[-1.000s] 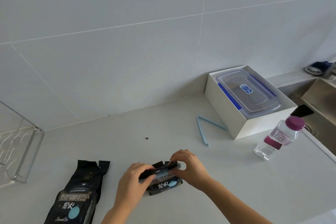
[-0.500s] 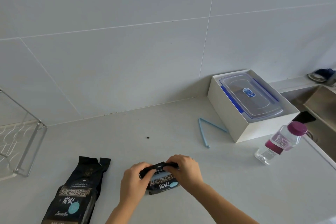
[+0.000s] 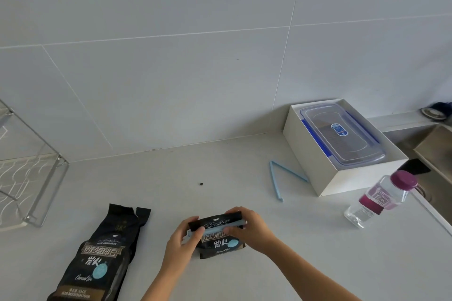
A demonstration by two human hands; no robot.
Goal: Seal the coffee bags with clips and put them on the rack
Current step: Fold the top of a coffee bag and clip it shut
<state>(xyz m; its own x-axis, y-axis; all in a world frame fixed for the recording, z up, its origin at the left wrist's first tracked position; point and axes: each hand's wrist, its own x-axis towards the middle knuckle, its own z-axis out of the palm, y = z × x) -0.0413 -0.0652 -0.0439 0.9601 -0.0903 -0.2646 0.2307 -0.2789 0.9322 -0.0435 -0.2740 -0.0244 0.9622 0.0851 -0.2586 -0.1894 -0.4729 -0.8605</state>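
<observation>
A small black coffee bag (image 3: 221, 243) lies on the counter in front of me, its top folded over. A light blue clip (image 3: 215, 229) runs across that fold. My left hand (image 3: 182, 243) pinches the clip's left end, and my right hand (image 3: 249, 228) presses its right end and the bag's top. A second, larger black coffee bag (image 3: 102, 255) lies flat to the left, its top loose. Another blue clip (image 3: 281, 178) lies spread in a V near the white box. The wire rack (image 3: 31, 178) stands at the left edge.
A white box (image 3: 318, 166) holding a clear container with a blue-clasped lid stands at the back right. A clear bottle (image 3: 379, 199) with a purple cap lies tilted beside it. A sink edge (image 3: 437, 156) is at the far right. A dark speck (image 3: 201, 183) lies mid-counter.
The blue clip now shows across the small bag's folded top, with both hands spread to its ends. The view has tilted slightly down and left.
</observation>
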